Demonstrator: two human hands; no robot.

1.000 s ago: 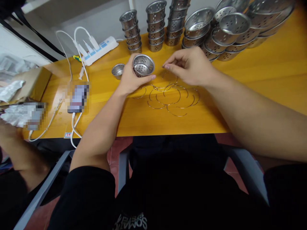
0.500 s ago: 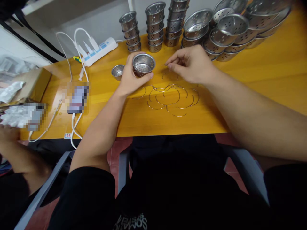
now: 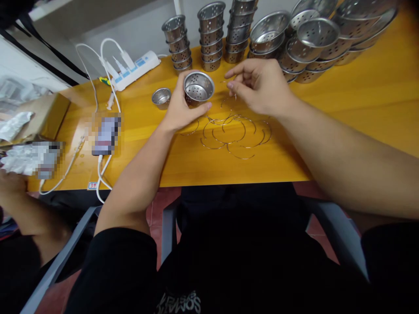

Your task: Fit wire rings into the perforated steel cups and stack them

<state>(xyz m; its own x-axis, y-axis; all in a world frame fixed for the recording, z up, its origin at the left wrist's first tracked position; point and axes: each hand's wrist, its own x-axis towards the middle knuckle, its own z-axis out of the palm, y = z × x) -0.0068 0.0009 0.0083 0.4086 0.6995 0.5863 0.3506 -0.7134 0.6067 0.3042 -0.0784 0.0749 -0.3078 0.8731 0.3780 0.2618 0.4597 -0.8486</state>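
Observation:
My left hand (image 3: 181, 107) grips a small perforated metal cup (image 3: 199, 87) by its side, fingers behind and thumb in front, with the cup's mouth tilted toward me. To its right, my right hand (image 3: 257, 85) pinches a thin curved wire (image 3: 223, 81), whose end pokes out to the left of the fingertips. The index finger is raised off the thumb; the fingers hide most of the wire. Below both hands, several curved wires (image 3: 225, 143) lie loosely overlapped on the table (image 3: 281, 168). Left of my left hand stands a smaller perforated cup (image 3: 161, 98).
Stacks of perforated cups (image 3: 211, 39) and wider perforated bowls (image 3: 270, 32) line the back. At left are a power strip (image 3: 137, 69), a phone (image 3: 107, 135) on a white cable and a cardboard box (image 3: 49, 115). Another person's arm (image 3: 29, 209) rests at far left.
My left hand and its cup have shifted slightly right. My right index finger has lifted away from the thumb, and the wire end has moved slightly up.

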